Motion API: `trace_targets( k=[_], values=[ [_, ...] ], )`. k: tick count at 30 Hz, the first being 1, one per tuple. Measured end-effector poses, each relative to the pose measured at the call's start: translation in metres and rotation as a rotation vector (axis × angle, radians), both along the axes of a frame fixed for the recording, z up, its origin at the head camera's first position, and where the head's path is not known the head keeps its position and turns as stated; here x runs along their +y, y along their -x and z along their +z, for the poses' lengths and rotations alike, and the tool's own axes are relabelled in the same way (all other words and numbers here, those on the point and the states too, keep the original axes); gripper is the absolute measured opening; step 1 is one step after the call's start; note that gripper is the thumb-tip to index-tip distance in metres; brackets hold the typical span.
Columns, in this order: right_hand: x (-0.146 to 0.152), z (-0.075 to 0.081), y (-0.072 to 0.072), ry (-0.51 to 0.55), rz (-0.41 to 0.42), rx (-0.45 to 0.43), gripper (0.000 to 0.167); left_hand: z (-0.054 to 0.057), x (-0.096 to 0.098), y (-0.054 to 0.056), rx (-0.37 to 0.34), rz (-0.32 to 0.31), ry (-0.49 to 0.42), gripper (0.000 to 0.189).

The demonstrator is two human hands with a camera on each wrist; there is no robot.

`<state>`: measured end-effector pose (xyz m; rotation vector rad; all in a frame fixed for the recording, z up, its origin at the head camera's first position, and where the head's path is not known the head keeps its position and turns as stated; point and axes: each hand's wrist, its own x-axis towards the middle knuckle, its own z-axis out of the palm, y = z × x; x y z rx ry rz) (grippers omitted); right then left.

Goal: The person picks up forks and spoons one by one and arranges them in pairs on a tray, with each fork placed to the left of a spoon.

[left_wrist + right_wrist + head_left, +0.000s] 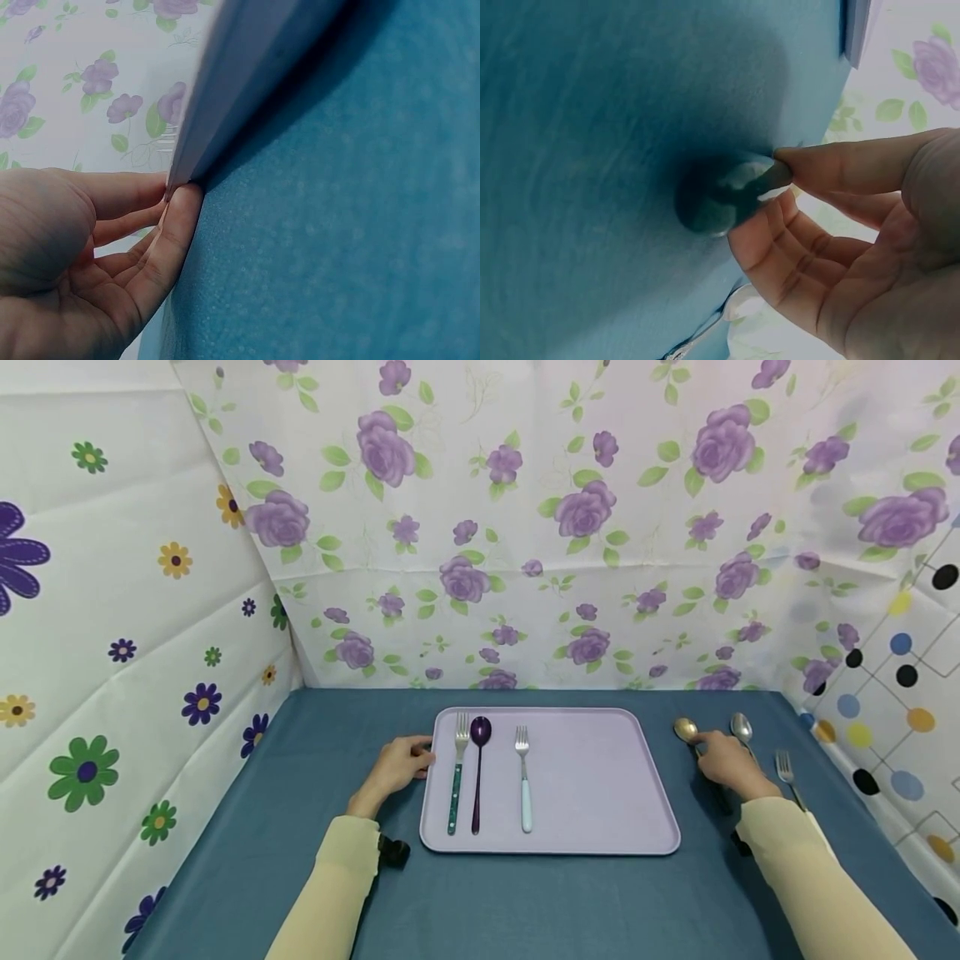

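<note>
A pale lilac tray [600, 785] lies on the blue cloth. On its left half are a green-handled fork [455, 793], a dark purple spoon [477, 777] and a fork with a pale blue handle [526, 793]. At the tray's left rim, my left hand [397, 766] pinches the edge between thumb and fingers; the left wrist view shows this hand [127, 255] close up. To the right of the tray, my right hand [731, 764] pinches a gold-bowled spoon [685, 729] with a dark handle. Its rounded dark end [705, 199] looks blurred in the right wrist view.
Just beyond my right hand lies a silver spoon [741, 725], partly hidden by it. Farther right is another fork [785, 768], its handle running towards my right sleeve. Flowered cloth walls [525, 527] enclose the back and sides of the table [525, 910].
</note>
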<state>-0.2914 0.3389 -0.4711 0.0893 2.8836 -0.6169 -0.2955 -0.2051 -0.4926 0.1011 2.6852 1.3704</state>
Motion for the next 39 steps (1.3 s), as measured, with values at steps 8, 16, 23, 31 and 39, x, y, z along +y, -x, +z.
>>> trace_targets(
  k=[8, 16, 23, 31, 39],
  values=[
    [-0.004, 0.004, -0.001, 0.042, -0.02, -0.001, 0.049, -0.001, 0.0, 0.0, 0.006, -0.006, 0.007, 0.043],
    [-0.01, 0.012, 0.001, 0.066, 0.023, 0.036, 0.05, 0.0, 0.0, 0.0, 0.011, -0.008, 0.011, 0.043],
    [-0.019, 0.02, 0.001, 0.085, 0.038, 0.026, 0.051, -0.001, 0.0, 0.0, 0.01, -0.004, 0.013, 0.043],
    [-0.02, 0.023, 0.003, 0.119, 0.043, -0.01, 0.054, 0.001, 0.001, 0.0, 0.004, -0.004, 0.017, 0.043],
    [-0.032, 0.032, 0.0, 0.164, 0.09, -0.005, 0.051, 0.001, 0.001, -0.001, 0.011, -0.003, 0.021, 0.043]
  ],
)
